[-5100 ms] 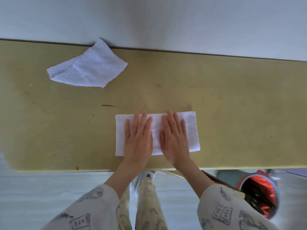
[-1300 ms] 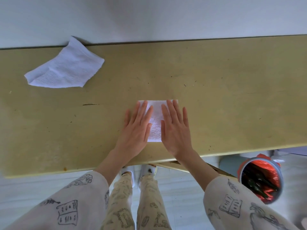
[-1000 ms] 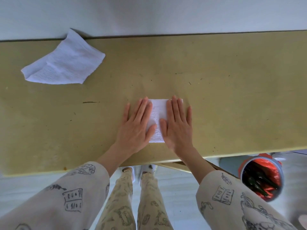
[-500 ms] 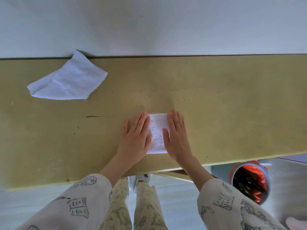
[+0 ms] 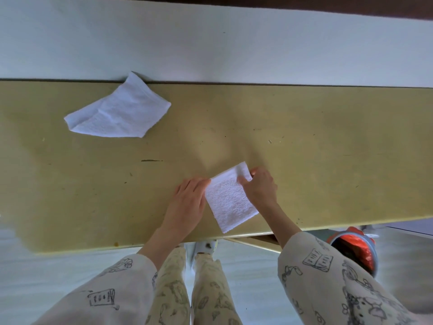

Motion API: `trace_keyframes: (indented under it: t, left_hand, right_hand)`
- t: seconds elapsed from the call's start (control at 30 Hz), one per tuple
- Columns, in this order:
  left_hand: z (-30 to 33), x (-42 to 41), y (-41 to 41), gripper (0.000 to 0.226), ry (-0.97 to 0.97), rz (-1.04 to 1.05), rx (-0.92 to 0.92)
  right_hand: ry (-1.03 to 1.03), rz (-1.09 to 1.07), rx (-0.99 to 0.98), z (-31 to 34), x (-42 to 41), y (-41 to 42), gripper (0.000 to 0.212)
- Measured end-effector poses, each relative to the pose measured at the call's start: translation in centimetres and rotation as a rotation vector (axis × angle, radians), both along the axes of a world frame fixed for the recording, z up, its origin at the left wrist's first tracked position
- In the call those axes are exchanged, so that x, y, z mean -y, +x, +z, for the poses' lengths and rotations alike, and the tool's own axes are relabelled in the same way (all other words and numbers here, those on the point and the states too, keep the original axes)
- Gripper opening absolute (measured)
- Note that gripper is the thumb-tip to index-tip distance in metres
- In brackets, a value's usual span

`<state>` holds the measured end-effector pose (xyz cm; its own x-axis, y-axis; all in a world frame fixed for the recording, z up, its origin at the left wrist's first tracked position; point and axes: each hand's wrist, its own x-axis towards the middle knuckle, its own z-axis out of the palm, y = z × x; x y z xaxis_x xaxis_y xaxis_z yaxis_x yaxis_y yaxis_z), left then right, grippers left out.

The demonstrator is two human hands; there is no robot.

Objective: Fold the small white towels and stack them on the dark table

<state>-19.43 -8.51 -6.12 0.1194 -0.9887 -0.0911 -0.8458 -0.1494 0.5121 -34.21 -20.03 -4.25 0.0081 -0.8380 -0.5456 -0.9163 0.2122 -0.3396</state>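
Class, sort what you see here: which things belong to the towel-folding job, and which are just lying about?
Job:
folded towel
loose towel
left hand
right hand
table

Lying about:
bin

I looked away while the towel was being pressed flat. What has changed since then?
The folded towel got folded shorter and now lies turned askew. The right hand now pinches its far corner; the left hand rests at its left edge. The unfolded towel stayed put.

Two small white towels — one folded towel (image 5: 230, 201), one loose towel (image 5: 117, 113) — two hands, one table (image 5: 328, 148), one bin (image 5: 356, 250).
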Motion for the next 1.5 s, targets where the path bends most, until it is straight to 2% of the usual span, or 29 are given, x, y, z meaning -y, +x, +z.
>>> trace_keyframes:
  t: [0.1, 0.17, 0.2, 0.3, 0.47, 0.63, 0.73, 0.8, 0.87, 0.93, 1.07, 1.13, 1.23, 1.33, 1.4, 1.5]
  left_hand:
    - [0.4, -0.7, 0.2, 0.041, 0.046, 0.038, -0.086]
    - [0.7, -1.0, 0.4, 0.041, 0.098, 0.054, -0.136]
    - [0.9, -1.0, 0.6, 0.039, 0.134, 0.057, -0.167]
    - [1.8, -0.6, 1.5, 0.039, 0.241, 0.044, -0.259]
    - [3.5, -0.4, 4.1, 0.038, 0.420, 0.042, -0.363]
    - [8.1, -3.3, 6.3, 0.031, 0.331, 0.260, -0.371]
    - [11.7, -6.8, 7.5, 0.027, 0.185, 0.425, -0.335]
    - [13.8, -9.3, 7.9, 0.025, 0.094, 0.542, -0.318]
    - [16.2, -12.9, 7.8, 0.023, 0.016, 0.672, -0.325]
    - [18.6, -17.0, 7.5, 0.023, -0.059, 0.796, -0.327]
    - [22.5, -26.0, 6.1, 0.023, -0.155, 1.013, -0.309]
    - [24.1, -30.5, 5.6, 0.024, -0.199, 1.088, -0.259]
    - [26.2, -39.3, 4.5, 0.023, -0.309, 1.264, -0.163]
    - [27.9, -48.3, 2.4, 0.024, -0.342, 1.394, -0.082]
    - [28.6, -55.2, 0.2, 0.026, -0.335, 1.478, -0.024]
    - [29.4, -65.2, -3.2, 0.027, -0.321, 1.604, 0.037]
  right_hand:
    - [0.079, 0.030, -0.041, -0.2, -0.2, 0.3, 0.021]
    - [0.098, 0.060, -0.064, -0.1, -0.5, 0.6, 0.034]
    - [0.092, 0.071, -0.065, 0.0, -0.7, 0.7, 0.034]
    - [0.048, 0.108, -0.037, 0.7, -1.2, 1.0, 0.018]
    - [-0.008, 0.227, 0.038, 2.9, -2.2, 1.4, 0.020]
    - [-0.076, 0.514, 0.129, 7.9, -3.7, 3.8, 0.016]
    - [-0.146, 0.693, 0.173, 11.7, -5.2, 6.3, 0.009]
    - [-0.196, 0.797, 0.196, 13.9, -6.3, 7.8, 0.012]
    - [-0.226, 0.908, 0.244, 16.4, -8.2, 9.4, 0.016]
    - [-0.235, 0.998, 0.306, 18.7, -10.6, 11.0, 0.011]
    - [-0.222, 1.196, 0.472, 23.5, -17.5, 14.5, 0.036]
    - [-0.241, 1.319, 0.528, 25.6, -21.8, 16.1, 0.029]
    - [-0.251, 1.497, 0.642, 28.5, -30.4, 18.4, 0.009]
    - [-0.247, 1.646, 0.731, 30.6, -39.7, 19.7, 0.014]
    - [-0.215, 1.749, 0.771, 31.5, -46.9, 20.1, 0.010]
    - [-0.150, 1.846, 0.823, 32.3, -57.2, 19.7, 0.022]
